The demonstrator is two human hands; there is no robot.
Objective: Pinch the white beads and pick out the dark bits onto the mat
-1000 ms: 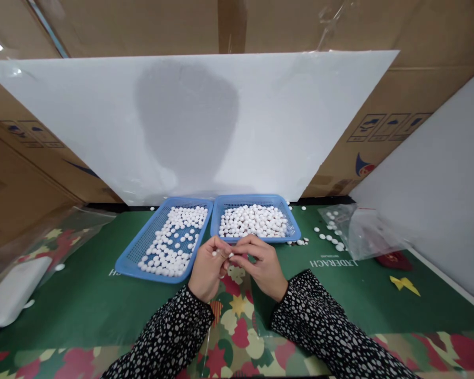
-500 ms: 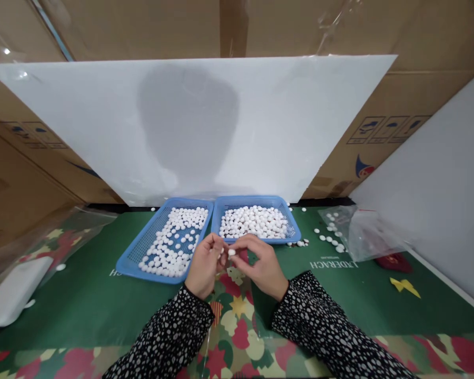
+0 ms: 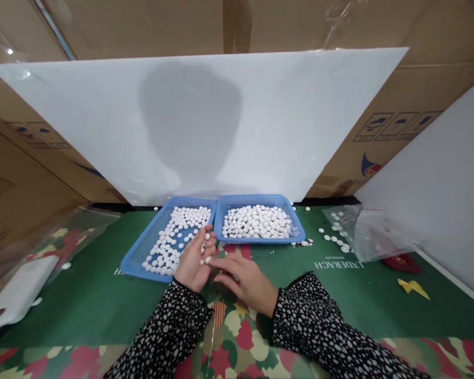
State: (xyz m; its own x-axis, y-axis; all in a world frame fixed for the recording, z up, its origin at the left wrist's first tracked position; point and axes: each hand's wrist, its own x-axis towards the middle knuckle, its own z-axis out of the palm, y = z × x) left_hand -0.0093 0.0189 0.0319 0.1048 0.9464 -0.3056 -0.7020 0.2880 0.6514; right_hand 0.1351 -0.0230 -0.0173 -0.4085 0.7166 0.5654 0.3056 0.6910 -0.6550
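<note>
My left hand (image 3: 195, 263) is turned palm up and cupped, with several small white round pieces (image 3: 207, 260) lying in the palm and along the fingers. It hangs over the front right corner of the left blue basket (image 3: 133, 263). Reaching in from the right, my right hand (image 3: 245, 279) touches a piece in the left palm with its index fingertip. The thumb stands apart, lower down. White round pieces (image 3: 169, 252) are spread thinly in the left basket. A denser heap of them (image 3: 256, 221) fills much of the right blue basket (image 3: 300, 234).
Loose white pieces (image 3: 334, 239) lie right of the baskets beside a clear plastic bag (image 3: 379, 237). A red object (image 3: 401, 263) and a yellow scrap (image 3: 414, 288) are farther right. At left are a white-handled object (image 3: 19, 295) and clear plastic (image 3: 89, 223). A white board (image 3: 268, 121) stands behind.
My right hand has moved down slightly and its pinch on a white piece has loosened. My left hand has turned palm up, showing several pieces. The view has shifted slightly.
</note>
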